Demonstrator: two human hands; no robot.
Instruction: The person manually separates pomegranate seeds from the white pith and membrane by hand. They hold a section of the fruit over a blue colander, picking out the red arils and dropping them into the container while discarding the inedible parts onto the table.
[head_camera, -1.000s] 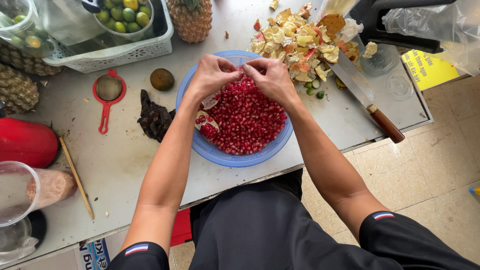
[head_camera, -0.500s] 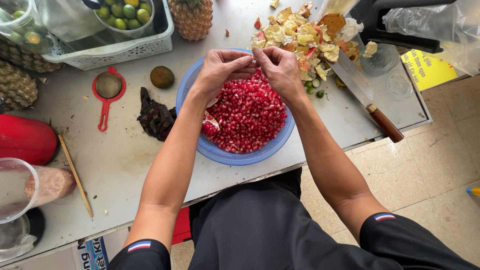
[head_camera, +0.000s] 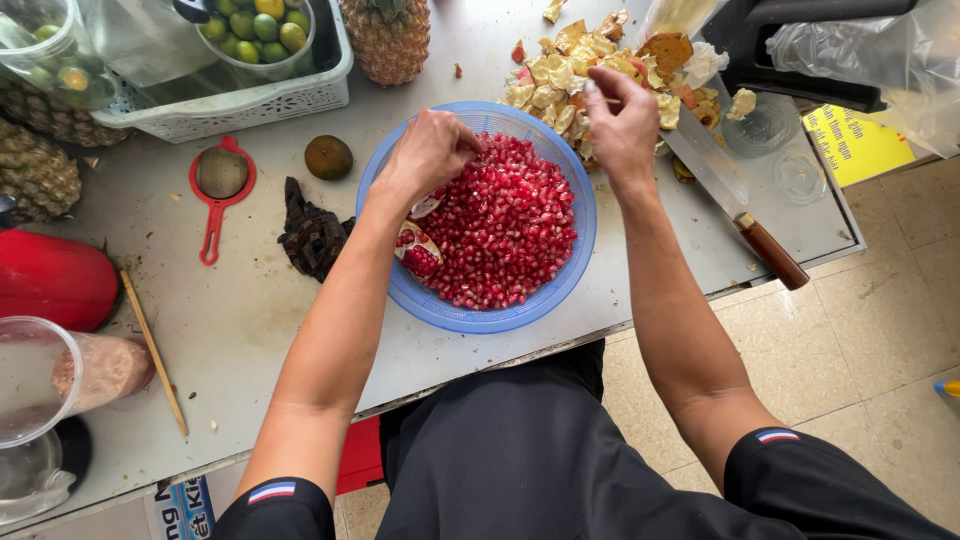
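The head camera is looking straight down at a grey worktop (head_camera: 250, 330) where a round blue plastic colander bowl (head_camera: 585, 210) is sitting, filled with loose red pomegranate seeds (head_camera: 505, 225). The left hand (head_camera: 428, 152) is resting over the left part of the bowl with its fingers curled together, and it is touching a broken piece of pomegranate with pale rind (head_camera: 418, 250) that is lying at the bowl's left edge under the wrist; whether the fingers are really pinching it, I cannot tell. The right hand (head_camera: 620, 125) is hovering over the far right rim of the bowl, just at the heap of yellowish pomegranate peels (head_camera: 560, 75), with its fingers drawn together, and what they are holding is hidden. A large knife with a brown wooden handle (head_camera: 770, 252) is lying on the worktop to the right of the bowl, its blade passing under the right wrist. To the left of the bowl a dark shrivelled peel (head_camera: 312, 235), a small round brownish-green fruit (head_camera: 328, 157) and a small red-handled strainer (head_camera: 220, 180) are lying apart from each other. At the far edge a whole pineapple (head_camera: 388, 38) is standing beside a white plastic basket (head_camera: 250, 100) that is carrying a bowl of green limes (head_camera: 255, 28).
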